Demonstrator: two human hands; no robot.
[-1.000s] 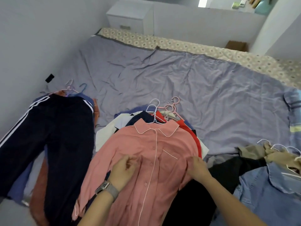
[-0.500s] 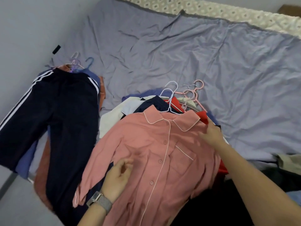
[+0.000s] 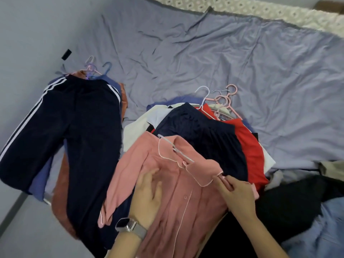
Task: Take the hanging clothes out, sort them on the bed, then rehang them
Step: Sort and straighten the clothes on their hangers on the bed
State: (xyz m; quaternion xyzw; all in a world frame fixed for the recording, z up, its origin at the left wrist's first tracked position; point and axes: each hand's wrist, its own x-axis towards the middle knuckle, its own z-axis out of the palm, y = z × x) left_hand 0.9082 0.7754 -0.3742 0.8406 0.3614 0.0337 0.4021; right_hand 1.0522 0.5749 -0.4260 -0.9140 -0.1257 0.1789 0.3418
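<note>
A pink button shirt (image 3: 186, 211) with white piping lies on top of the middle pile, its white hanger (image 3: 175, 148) poking out at the collar. My right hand (image 3: 236, 194) pinches the shirt's right shoulder. My left hand (image 3: 149, 194) rests flat on the shirt's chest, fingers spread, with a watch on the wrist. Under the shirt lie a navy garment (image 3: 201, 135), a red garment (image 3: 251, 148) and a white garment (image 3: 137, 127), with pink and white hangers (image 3: 221, 103) at their top. Navy striped trousers (image 3: 70, 131) top the left pile.
The purple bedsheet (image 3: 223, 53) spreads out beyond the piles. A grey wall (image 3: 37, 25) runs along the left. Dark clothing (image 3: 297, 205) and a blue denim piece (image 3: 320, 235) lie at the right. Orange-brown fabric (image 3: 61, 202) sits under the trousers.
The pink shirt has been pulled toward me, uncovering the navy and red garments. My right hand moved from the shirt's far shoulder back toward me, pinching the shoulder. The camera tilted down.
</note>
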